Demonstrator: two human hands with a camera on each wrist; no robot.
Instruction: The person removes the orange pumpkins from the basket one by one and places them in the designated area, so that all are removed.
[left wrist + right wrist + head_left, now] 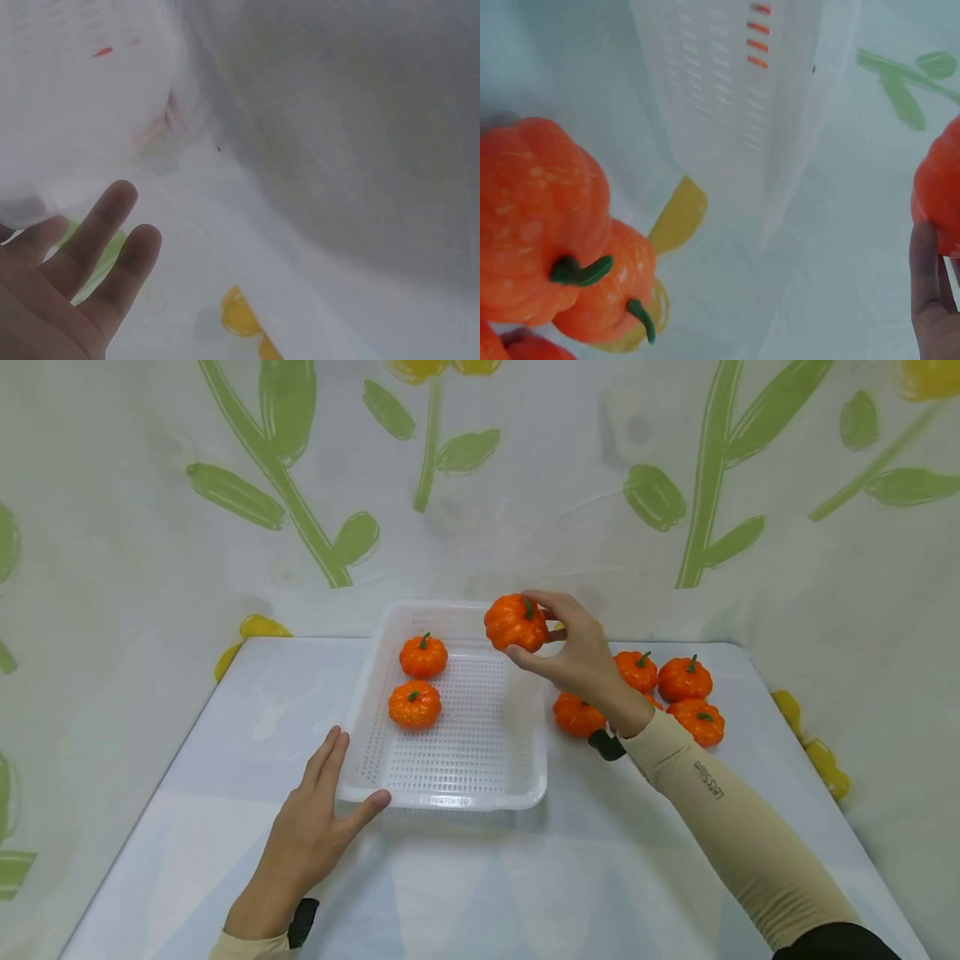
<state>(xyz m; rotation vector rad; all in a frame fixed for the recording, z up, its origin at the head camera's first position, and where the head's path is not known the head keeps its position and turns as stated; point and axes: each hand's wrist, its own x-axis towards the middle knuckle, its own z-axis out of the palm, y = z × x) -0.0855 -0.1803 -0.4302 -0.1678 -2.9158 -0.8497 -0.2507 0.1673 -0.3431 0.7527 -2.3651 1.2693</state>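
Observation:
My right hand (pixel 581 652) pinches a small orange pumpkin (pixel 515 623) between thumb and fingers, raised over the back right corner of a white plastic basket (pixel 528 777). In the right wrist view that held pumpkin (pixel 941 187) shows at the right edge. Two pumpkins sit inside the basket on its left side, a rear pumpkin (pixel 423 657) and a front pumpkin (pixel 415 705). My left hand (pixel 311 827) lies at the basket's front left corner, fingers straight along the outer wall and thumb at the front rim. In the left wrist view its fingers (pixel 101 232) are extended.
Several more pumpkins (pixel 686 679) stand grouped on the white table (pixel 480 877) right of the basket, partly behind my right forearm. A pale wall (pixel 525 543) with painted green stems and yellow flowers rises behind the table's back edge.

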